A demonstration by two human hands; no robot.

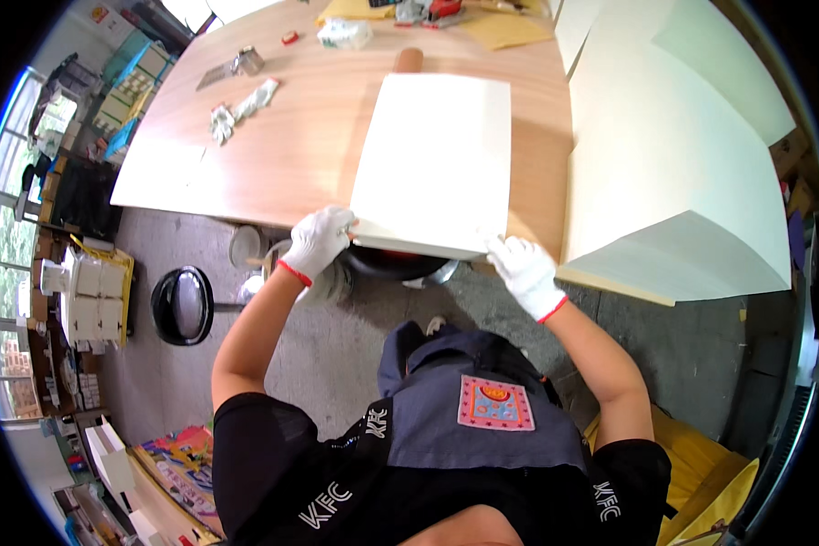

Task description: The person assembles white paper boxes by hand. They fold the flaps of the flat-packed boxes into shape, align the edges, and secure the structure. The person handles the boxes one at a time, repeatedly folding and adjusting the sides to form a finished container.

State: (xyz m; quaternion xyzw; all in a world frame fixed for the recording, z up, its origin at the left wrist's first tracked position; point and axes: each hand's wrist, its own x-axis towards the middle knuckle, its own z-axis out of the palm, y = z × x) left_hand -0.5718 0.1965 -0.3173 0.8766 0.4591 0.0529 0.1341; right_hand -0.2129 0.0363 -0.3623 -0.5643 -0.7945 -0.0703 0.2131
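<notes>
Left white-gloved hand (320,244) and right white-gloved hand (524,271) each grip 1 near corner of that flat white rectangular panel (435,159), lying at the pale wood-grain table's (305,164) near edge. Uneven pulling could skew it off, imo.

I have a wide open lane of bench (291,173) left of the white panel (435,155), until a crumpled pale cloth (244,109) and a metal tin (247,61) stand in the way farther back; on the right, tall white sheets (682,155) wall me into a narrow strip, and a brown roll (409,61) obstructs the panel's far edge
</notes>
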